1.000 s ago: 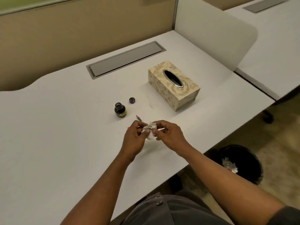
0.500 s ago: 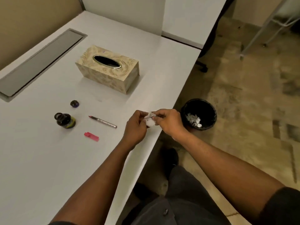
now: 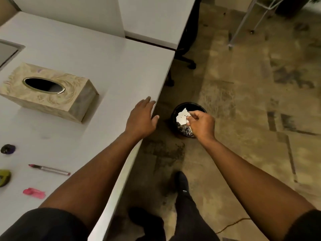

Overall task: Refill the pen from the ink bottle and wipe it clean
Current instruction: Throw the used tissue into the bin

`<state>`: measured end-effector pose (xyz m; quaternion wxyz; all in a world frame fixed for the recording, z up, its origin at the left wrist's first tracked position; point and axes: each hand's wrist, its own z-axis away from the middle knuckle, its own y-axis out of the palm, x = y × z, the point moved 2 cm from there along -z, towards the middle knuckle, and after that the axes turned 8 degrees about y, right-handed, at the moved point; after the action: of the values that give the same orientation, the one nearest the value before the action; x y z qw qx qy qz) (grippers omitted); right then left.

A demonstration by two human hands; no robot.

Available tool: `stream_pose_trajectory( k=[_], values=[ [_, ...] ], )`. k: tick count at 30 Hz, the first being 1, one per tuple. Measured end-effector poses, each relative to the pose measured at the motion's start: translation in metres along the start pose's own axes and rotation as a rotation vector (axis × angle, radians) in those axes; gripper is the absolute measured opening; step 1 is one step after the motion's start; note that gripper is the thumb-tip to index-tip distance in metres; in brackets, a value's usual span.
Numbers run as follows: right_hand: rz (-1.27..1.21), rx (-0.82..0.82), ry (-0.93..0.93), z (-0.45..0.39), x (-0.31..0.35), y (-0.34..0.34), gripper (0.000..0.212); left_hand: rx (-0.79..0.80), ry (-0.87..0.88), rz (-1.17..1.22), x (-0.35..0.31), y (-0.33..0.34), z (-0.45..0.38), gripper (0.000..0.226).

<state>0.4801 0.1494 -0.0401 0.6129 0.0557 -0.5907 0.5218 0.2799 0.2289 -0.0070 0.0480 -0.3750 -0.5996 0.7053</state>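
Dim, soft overhead light; motion blur, wide-angle edge distortion.

A white desk (image 3: 90,54) fills the left, with a grey cable tray (image 3: 7,51) set into its top at the edge of view. White partition panels (image 3: 152,16) rise behind it. The floor (image 3: 251,101) is worn, mottled tan carpet. Metal legs (image 3: 243,23) stand far right.

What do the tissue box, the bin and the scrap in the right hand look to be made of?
Tissue box: seemingly card or wood with a printed cream leaf pattern, and a shiny, metal-looking oval rim. Bin: black, probably plastic; too dark to confirm. Scrap pinched by the right hand: thin, crumpled white tissue paper with dark specks.
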Motion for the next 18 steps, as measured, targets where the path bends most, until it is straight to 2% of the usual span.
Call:
stream_pose_trajectory(
  k=[3,5,11,18],
  values=[
    [-0.020,-0.057,0.019,-0.042,-0.020,-0.011,0.011,0.085,0.015,-0.192,-0.001,0.020,-0.044,0.075],
    [0.002,-0.101,0.006,-0.069,-0.031,-0.017,0.015,0.107,0.038,-0.292,-0.004,0.031,-0.070,0.078],
    [0.030,-0.184,-0.094,-0.145,-0.060,-0.033,0.006,0.074,0.089,-0.479,-0.008,0.045,-0.136,0.082],
    [0.070,-0.250,-0.153,-0.216,-0.099,-0.025,0.006,0.021,0.062,-0.595,-0.004,0.049,-0.163,0.092]
  ],
)
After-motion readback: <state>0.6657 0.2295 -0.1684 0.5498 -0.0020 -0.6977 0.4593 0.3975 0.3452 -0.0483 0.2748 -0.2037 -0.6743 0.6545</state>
